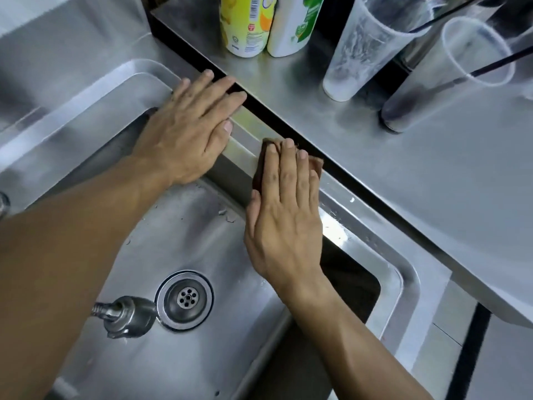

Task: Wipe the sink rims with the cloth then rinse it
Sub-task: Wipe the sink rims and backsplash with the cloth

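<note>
Head view, only one: right hand (284,209) lies flat, fingers straight and together, palm pressing the cloth (259,163) onto the sink rim (245,134) on the side next to the bench (375,157). Cloth is dark brown, mostly hidden under the fingers, only its edges show by the fingertips and along the index-finger side. Flat palm rather than a pinch makes sense: it spreads pressure across the narrow rim and lets the cloth slide along it. Left hand (190,125) is also open and flat, holding nothing, planted on the same rim further along toward the far corner, fingertips reaching the dark gap (288,122) between sink and bench. Looks like a brace to steady the body while leaning over the basin (202,232); can't confirm the load. Rim between the two hands shows bare steel with a sheen, and pale specks sit on the rim near the right wrist and on the basin floor, so I judge wiping is mid-way, this side not finished, other rims unknown. Rinse not started: tap (124,316) hangs over the basin near the drain (184,298), no water visible running. On the bench, well clear of the wiping path: two bottles (245,27) at the back and two clear plastic cups (363,47), tilted in this wide view. Risk I see: cloth edge slipping into the gap beside the rim.
</note>
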`<action>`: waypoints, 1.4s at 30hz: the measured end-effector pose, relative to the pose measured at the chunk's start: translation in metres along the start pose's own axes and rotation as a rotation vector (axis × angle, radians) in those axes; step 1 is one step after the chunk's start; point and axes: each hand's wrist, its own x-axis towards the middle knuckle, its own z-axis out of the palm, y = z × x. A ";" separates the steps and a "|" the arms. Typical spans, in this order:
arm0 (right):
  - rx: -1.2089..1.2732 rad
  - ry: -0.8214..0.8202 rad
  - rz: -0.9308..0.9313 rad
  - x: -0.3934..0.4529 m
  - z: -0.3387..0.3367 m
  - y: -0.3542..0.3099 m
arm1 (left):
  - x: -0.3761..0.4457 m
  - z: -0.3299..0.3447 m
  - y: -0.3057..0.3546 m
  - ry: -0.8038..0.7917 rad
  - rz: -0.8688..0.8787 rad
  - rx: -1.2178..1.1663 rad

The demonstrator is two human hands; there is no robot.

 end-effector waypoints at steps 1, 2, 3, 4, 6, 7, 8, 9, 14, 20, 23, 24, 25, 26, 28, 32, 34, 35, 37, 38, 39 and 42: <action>-0.013 0.005 0.029 -0.012 -0.003 0.006 | 0.000 0.000 0.001 0.006 -0.004 0.001; -0.021 0.014 0.052 -0.017 -0.005 0.010 | -0.001 0.000 0.002 0.020 -0.013 0.000; -0.016 0.027 0.067 -0.016 -0.005 0.010 | -0.003 0.001 0.004 0.039 -0.025 0.001; 0.002 0.041 0.068 -0.008 -0.004 0.007 | -0.005 0.002 0.006 0.058 -0.038 0.005; 0.065 0.056 0.043 0.015 0.001 -0.004 | -0.008 0.006 0.011 0.081 -0.053 0.014; 0.089 0.059 0.022 0.025 0.003 -0.009 | -0.009 0.008 0.012 0.088 -0.059 0.014; 0.099 0.059 0.006 0.030 0.004 -0.012 | -0.010 0.010 0.013 0.093 -0.062 0.009; 0.092 0.052 0.002 0.029 0.004 -0.011 | -0.011 0.011 0.013 0.098 -0.062 0.001; -0.032 0.032 0.057 -0.025 -0.008 0.022 | -0.011 0.014 0.012 0.144 -0.081 -0.026; 0.086 0.072 0.002 0.027 0.004 -0.007 | -0.011 0.019 0.014 0.186 -0.103 -0.048; 0.078 0.052 -0.077 0.042 0.005 -0.007 | -0.011 0.020 0.014 0.174 -0.091 -0.059; 0.054 0.035 -0.078 0.031 0.001 0.003 | -0.011 0.020 0.014 0.169 -0.090 -0.061; 0.016 0.015 -0.059 0.012 -0.005 0.016 | -0.011 0.019 0.014 0.163 -0.095 -0.060; -0.028 0.004 -0.021 -0.011 -0.010 0.032 | -0.011 0.016 0.014 0.158 -0.108 -0.060; -0.084 0.001 0.073 -0.054 -0.023 0.061 | -0.013 0.011 0.025 0.135 -0.103 -0.057; -0.066 0.023 0.130 -0.054 -0.023 0.066 | -0.031 0.020 0.080 0.107 0.155 -0.056; -0.037 0.006 0.056 -0.031 -0.018 0.051 | -0.039 0.029 0.092 0.122 0.130 -0.080; -0.034 -0.015 0.015 -0.023 -0.016 0.048 | -0.041 0.032 0.093 0.133 0.103 -0.087; -0.036 -0.052 -0.037 -0.024 -0.021 0.055 | -0.041 0.032 0.090 0.142 0.087 -0.081; -0.030 -0.069 -0.047 -0.032 -0.026 0.065 | -0.041 0.031 0.090 0.137 0.091 -0.079; -0.018 -0.082 -0.047 -0.043 -0.032 0.077 | -0.040 0.030 0.090 0.128 0.095 -0.079; -0.006 -0.104 0.012 -0.076 -0.052 0.109 | -0.041 0.030 0.094 0.107 0.079 -0.073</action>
